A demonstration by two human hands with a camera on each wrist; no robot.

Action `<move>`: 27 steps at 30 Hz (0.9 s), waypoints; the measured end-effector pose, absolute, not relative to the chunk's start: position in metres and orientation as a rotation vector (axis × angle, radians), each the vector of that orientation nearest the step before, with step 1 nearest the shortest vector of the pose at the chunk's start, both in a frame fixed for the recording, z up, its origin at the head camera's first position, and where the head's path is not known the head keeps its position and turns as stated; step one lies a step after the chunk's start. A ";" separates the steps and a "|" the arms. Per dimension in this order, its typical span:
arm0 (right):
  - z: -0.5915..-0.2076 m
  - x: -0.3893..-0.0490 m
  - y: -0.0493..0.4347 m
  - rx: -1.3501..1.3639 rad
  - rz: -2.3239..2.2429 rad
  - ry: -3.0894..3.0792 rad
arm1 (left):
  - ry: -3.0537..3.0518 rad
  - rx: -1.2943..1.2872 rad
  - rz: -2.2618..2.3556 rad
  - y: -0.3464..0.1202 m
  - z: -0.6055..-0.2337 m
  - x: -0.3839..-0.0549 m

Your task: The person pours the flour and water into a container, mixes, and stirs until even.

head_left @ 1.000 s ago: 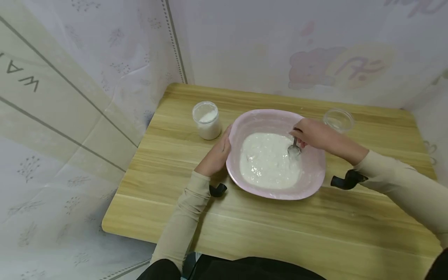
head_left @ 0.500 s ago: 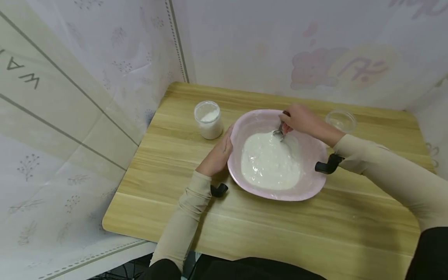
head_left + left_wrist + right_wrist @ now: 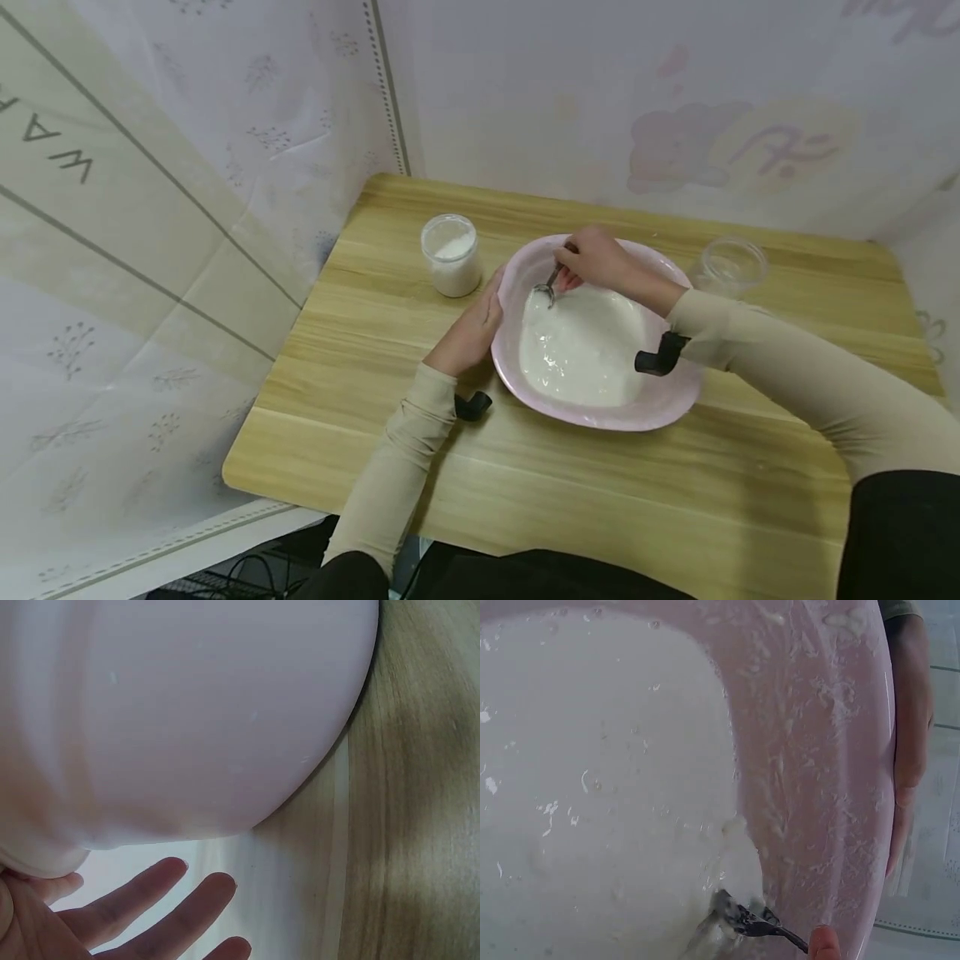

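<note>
A pink basin (image 3: 678, 379) holds a pool of thick white batter-like liquid (image 3: 581, 354). My right hand (image 3: 600, 260) reaches over the far rim and pinches the handle of a metal spoon (image 3: 556, 274). The spoon's head dips into the liquid's edge at the far left; in the right wrist view the spoon (image 3: 754, 924) is partly sunk and coated. Against the basin's left outer side rests my left hand (image 3: 468, 333). In the left wrist view, its fingers (image 3: 184, 919) are straight and spread below the basin's rim.
A clear jar (image 3: 454, 271) of white powder stands left of the basin, near the left hand. Beyond the right forearm is a clear round container (image 3: 731, 265). The wooden table (image 3: 337, 400) meets patterned wall coverings at the back and left.
My right hand has carried the spoon leftward through the liquid, from the basin's right side along its far side to the far left. The left hand keeps its place on the basin's side.
</note>
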State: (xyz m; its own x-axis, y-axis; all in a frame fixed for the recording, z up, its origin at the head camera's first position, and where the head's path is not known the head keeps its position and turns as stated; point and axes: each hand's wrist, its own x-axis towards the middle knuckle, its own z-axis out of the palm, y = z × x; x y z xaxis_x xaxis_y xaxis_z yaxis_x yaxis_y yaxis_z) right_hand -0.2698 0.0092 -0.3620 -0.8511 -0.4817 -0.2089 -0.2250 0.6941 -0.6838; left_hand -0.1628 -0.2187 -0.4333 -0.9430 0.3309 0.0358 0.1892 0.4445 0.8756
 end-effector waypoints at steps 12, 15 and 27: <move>-0.365 -0.223 0.004 -0.836 -0.849 2.296 | 2.563 0.464 1.490 -0.220 -0.432 -0.161; -0.361 -0.208 0.008 -0.867 -0.746 2.256 | 2.575 0.463 1.474 -0.220 -0.431 -0.161; -0.342 -0.208 0.065 -0.891 -0.463 2.343 | 2.555 0.440 1.477 -0.226 -0.430 -0.158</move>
